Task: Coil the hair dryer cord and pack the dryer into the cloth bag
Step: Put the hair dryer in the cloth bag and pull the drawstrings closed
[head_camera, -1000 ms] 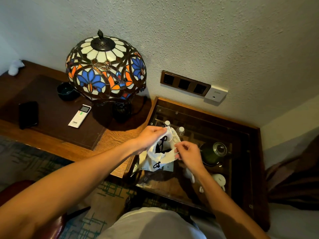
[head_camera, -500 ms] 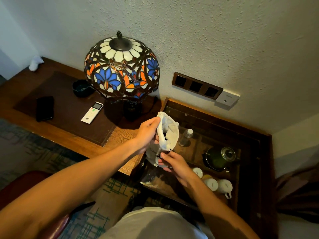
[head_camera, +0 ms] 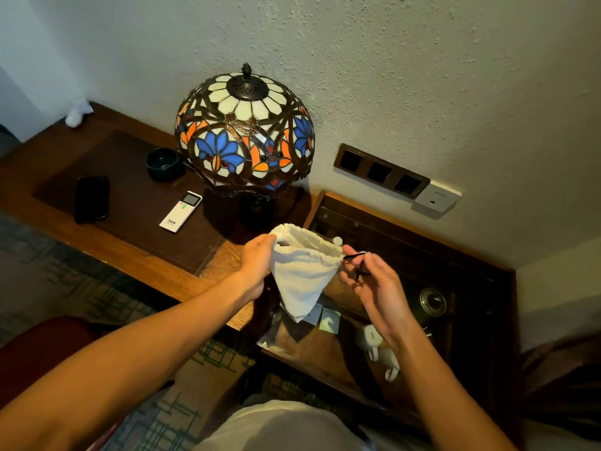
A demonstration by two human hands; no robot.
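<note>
A white cloth bag (head_camera: 300, 271) hangs in the air in front of me, mouth up and stretched wide, tapering to a point below. My left hand (head_camera: 258, 262) pinches the left rim of the mouth. My right hand (head_camera: 370, 281) holds the black drawstring (head_camera: 356, 260) at the bag's right rim. No hair dryer or cord is visible in this view.
A stained-glass lamp (head_camera: 245, 131) stands on the wooden desk (head_camera: 107, 242), with a white remote (head_camera: 180, 211), a black phone (head_camera: 91, 198) and a dark bowl (head_camera: 162, 164). Below the bag a glass-topped cabinet (head_camera: 487, 288) shows a kettle (head_camera: 432, 302) and white cups (head_camera: 379, 348).
The bag has been lifted and its mouth pulled wide between my hands. My right hand moved from under the bag to the drawstring on its right. The camera shifted left.
</note>
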